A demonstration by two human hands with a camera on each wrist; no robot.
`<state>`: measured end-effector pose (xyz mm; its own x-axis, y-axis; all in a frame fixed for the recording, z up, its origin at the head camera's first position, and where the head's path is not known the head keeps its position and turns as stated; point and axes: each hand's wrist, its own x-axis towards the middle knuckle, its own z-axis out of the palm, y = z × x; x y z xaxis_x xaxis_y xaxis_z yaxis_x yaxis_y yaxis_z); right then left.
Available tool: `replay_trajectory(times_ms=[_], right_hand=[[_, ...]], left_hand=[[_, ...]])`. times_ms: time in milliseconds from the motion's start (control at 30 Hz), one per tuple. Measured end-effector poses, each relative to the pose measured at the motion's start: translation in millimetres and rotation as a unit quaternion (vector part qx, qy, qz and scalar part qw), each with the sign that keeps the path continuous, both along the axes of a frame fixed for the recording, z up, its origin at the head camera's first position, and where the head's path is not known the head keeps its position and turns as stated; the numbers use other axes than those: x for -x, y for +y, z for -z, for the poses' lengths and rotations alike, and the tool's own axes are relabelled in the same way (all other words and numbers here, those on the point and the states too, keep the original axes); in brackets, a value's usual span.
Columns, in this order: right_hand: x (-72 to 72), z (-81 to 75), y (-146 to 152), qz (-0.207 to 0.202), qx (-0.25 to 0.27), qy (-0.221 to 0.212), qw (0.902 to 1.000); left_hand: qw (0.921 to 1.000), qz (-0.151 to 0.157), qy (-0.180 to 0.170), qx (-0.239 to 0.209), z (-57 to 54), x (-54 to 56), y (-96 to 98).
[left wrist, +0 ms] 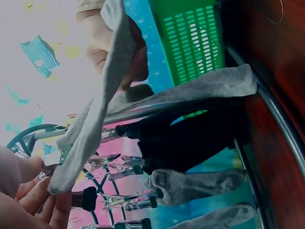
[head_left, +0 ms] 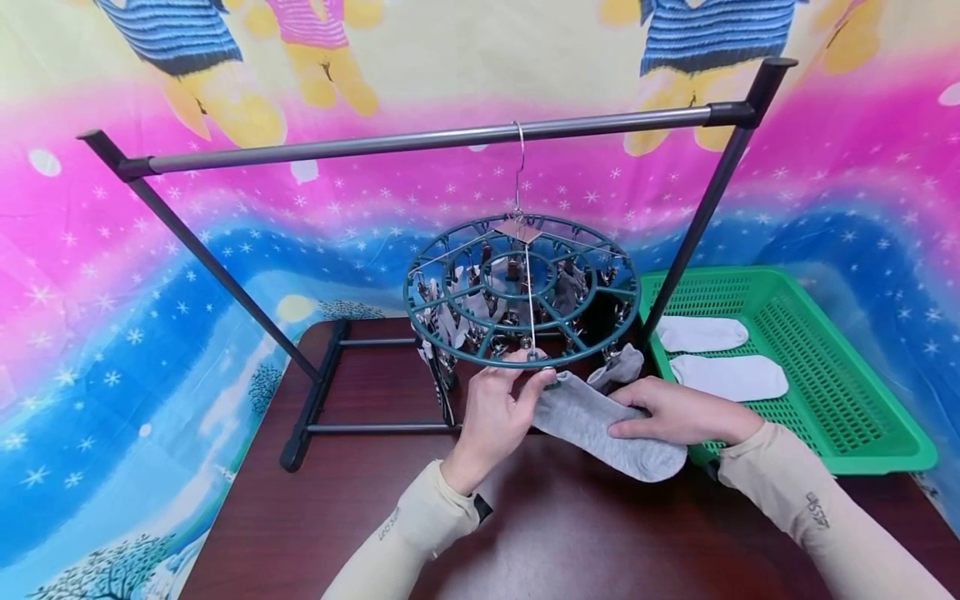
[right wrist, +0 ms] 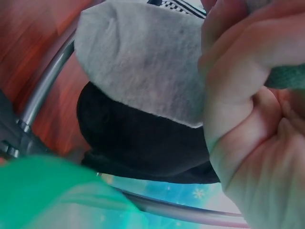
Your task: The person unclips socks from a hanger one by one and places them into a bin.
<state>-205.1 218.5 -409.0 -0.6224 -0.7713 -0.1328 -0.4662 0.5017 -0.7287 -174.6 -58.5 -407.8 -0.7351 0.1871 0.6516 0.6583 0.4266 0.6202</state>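
Note:
A light grey sock (head_left: 600,425) stretches between both hands at the front rim of a round green clip hanger (head_left: 480,360). My left hand (head_left: 491,417) pinches a metal clip (left wrist: 50,168) at the sock's cuff end. Around the sock's middle, the fingers of my right hand (head_left: 667,410) are curled, and its toe hangs past them. Just behind, another grey sock (head_left: 621,367) hangs from the rim. Black socks (left wrist: 190,138) and more grey ones (left wrist: 200,186) hang from clips in the left wrist view. Whether the clip has closed on the cuff is hidden by fingers.
The hanger hooks over the bar (head_left: 375,146) of a dark metal rack standing on a reddish-brown table (head_left: 525,533). At the right, a green basket (head_left: 892,417) holds two white socks (head_left: 731,377). Patterned cloth (head_left: 187,275) covers the wall behind.

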Motion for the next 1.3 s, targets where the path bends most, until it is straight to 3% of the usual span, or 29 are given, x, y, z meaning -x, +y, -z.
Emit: replay_trajectory(times_ms=[300, 433, 667, 800, 900, 1033, 1233, 1300], right_hand=[[-7.7, -5.7, 3.1, -0.033, 0.015, 0.014, 0.9992], [-10.0, -10.6, 7.9, -0.06, 0.048, -0.005, 0.997], [-14.0, -22.6, 14.4, -0.106, 0.112, -0.041, 0.9872], [-17.3, -34.6, 21.7, -0.134, 0.165, -0.052, 0.9758], [-19.6, -45.7, 31.1, -0.11, 0.183, -0.033, 0.9764], [-21.4, -59.0, 50.2, -0.025, 0.18, -0.019, 0.9831], [-14.9, -66.0, 80.2, 0.056, 0.187, 0.038, 0.98], [-11.2, -66.6, 89.3, 0.083, 0.198, 0.029, 0.9763]], left_hand=[[0.9989, -0.002, 0.012, -0.046, 4.1, 2.0, -1.8], [0.9987, -0.013, 0.015, -0.048, 4.6, 3.3, -3.4], [0.9991, -0.032, 0.021, -0.02, 3.8, 2.2, -2.3], [0.9991, -0.033, 0.019, -0.018, 2.7, 1.8, -3.2], [0.999, -0.036, 0.016, -0.021, 1.8, 2.0, -5.3], [0.9989, -0.04, 0.013, -0.02, -0.1, 2.5, -7.4], [0.9988, -0.046, 0.009, -0.017, -1.8, 2.9, -8.8], [0.9987, -0.047, 0.009, -0.016, -2.3, 3.0, -9.2]])
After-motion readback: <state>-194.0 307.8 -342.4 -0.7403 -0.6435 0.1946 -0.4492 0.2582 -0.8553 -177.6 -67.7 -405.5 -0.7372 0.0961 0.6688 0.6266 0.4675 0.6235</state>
